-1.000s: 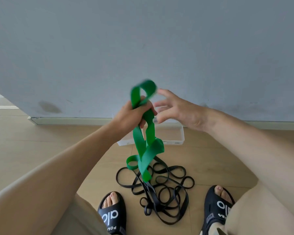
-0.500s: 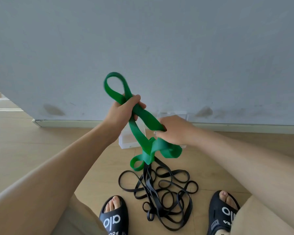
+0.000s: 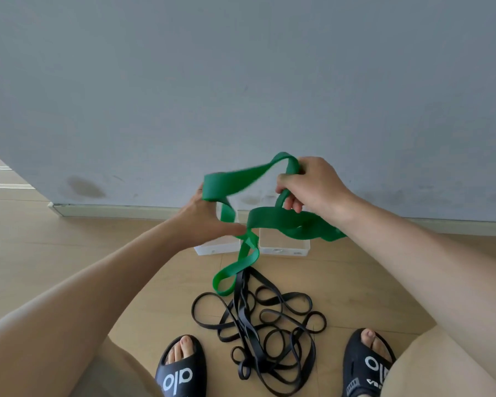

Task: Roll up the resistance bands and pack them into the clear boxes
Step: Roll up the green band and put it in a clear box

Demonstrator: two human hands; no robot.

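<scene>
Boxes (image 3: 284, 247) half-hidden behind green band (image 3: 281, 222)

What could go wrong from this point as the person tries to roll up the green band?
1. The green band is twisted into several loops between the left hand and right hand, so it may roll up lumpy or knot.
2. Its low end hangs by the black bands tangled on the floor and could snag them.
3. A bulky roll might not fit the clear boxes behind it.
</scene>
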